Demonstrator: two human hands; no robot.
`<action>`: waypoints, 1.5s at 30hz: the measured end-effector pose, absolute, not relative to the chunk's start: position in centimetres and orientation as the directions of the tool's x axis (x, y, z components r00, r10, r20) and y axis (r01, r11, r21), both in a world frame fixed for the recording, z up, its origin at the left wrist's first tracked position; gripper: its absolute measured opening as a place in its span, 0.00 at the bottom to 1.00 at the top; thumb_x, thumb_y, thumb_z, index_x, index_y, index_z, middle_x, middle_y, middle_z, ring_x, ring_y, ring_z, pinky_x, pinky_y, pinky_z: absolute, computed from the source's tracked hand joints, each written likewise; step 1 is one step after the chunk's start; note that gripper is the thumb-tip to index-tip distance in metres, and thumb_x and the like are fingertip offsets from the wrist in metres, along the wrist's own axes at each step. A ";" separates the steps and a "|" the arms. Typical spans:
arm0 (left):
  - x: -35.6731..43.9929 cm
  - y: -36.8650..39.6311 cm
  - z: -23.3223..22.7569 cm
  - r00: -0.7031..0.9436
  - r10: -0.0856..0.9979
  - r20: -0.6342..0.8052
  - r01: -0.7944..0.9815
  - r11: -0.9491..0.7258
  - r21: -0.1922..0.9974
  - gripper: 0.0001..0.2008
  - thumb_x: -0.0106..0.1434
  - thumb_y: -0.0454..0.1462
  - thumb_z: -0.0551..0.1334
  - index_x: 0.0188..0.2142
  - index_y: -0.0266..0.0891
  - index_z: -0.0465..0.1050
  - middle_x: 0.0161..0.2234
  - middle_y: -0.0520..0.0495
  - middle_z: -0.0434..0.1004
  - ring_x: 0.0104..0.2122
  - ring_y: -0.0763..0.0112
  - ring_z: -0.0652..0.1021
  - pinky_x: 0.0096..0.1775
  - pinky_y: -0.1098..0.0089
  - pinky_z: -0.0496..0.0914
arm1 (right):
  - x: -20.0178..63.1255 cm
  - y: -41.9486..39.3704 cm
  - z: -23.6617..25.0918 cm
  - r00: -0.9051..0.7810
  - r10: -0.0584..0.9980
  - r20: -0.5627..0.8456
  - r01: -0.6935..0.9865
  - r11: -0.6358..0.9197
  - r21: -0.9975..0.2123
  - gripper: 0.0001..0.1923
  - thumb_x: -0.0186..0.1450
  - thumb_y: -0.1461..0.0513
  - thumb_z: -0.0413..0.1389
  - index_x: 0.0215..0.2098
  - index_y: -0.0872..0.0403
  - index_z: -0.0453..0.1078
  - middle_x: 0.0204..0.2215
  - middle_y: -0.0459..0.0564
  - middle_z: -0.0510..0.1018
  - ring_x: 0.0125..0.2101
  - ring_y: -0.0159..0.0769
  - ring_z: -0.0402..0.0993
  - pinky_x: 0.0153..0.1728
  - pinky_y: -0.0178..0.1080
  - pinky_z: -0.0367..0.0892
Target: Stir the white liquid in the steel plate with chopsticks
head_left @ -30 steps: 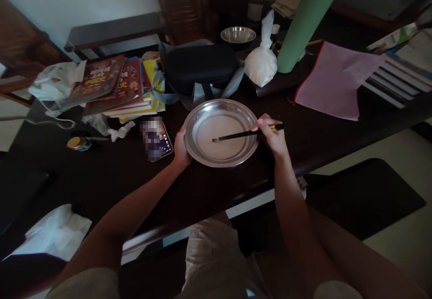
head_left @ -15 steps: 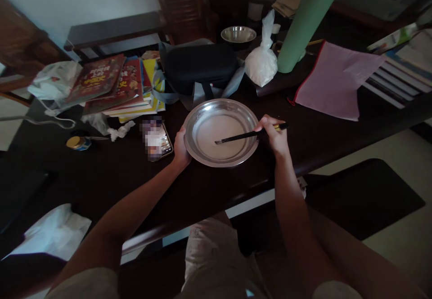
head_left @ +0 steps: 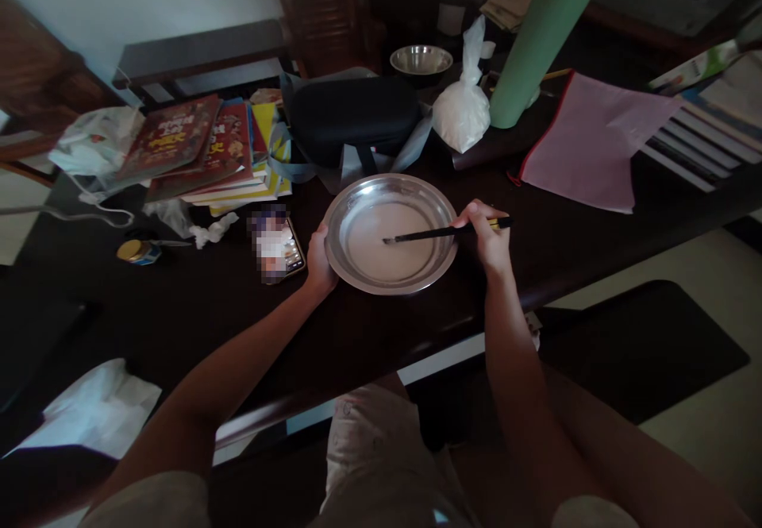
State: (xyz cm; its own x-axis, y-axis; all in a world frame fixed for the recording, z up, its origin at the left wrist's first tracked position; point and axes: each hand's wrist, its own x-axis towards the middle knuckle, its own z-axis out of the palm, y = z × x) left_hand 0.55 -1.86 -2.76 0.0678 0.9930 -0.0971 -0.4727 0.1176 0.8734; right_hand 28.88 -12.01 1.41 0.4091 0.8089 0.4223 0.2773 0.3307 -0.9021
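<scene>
A round steel plate point(head_left: 357, 194) with a pale whitish layer in its bottom sits on the dark table in front of me. My left hand point(head_left: 318, 264) grips the plate's left rim. My right hand point(head_left: 486, 242) holds black chopsticks point(head_left: 432, 233) at the plate's right edge. Their tips rest in the pale layer near the plate's middle.
A phone point(head_left: 275, 244) lies just left of the plate. Behind are a book stack point(head_left: 202, 151), a black case point(head_left: 351, 119), a tied white bag point(head_left: 461, 111), a small steel bowl point(head_left: 420, 59), a green cylinder point(head_left: 536, 44) and a pink folder point(head_left: 589, 143). The table edge point(head_left: 357, 389) runs near my lap.
The chopstick tips have shifted a little to the right and up inside the plate, with my right hand following. My left hand has stayed on the rim.
</scene>
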 end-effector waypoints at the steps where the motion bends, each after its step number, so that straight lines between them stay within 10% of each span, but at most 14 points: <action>1: 0.5 -1.9 -2.8 0.066 0.992 -0.110 -0.467 0.128 0.875 0.13 0.62 0.49 0.73 0.35 0.43 0.81 0.35 0.48 0.88 0.45 0.54 0.87 0.49 0.61 0.81 | 28.9 -12.0 1.4 0.396 0.822 0.410 0.264 0.326 -0.908 0.31 0.70 0.34 0.61 0.21 0.45 0.78 0.23 0.45 0.80 0.30 0.39 0.76 0.42 0.50 0.74; 45: 0.4 -2.0 -2.3 0.053 0.980 -0.190 -0.440 0.194 0.877 0.09 0.63 0.46 0.69 0.33 0.44 0.79 0.30 0.50 0.84 0.42 0.57 0.87 0.46 0.63 0.80 | 28.6 -12.1 1.8 0.384 0.847 0.368 0.264 0.282 -0.922 0.33 0.66 0.31 0.62 0.19 0.45 0.75 0.23 0.46 0.79 0.31 0.41 0.76 0.42 0.51 0.74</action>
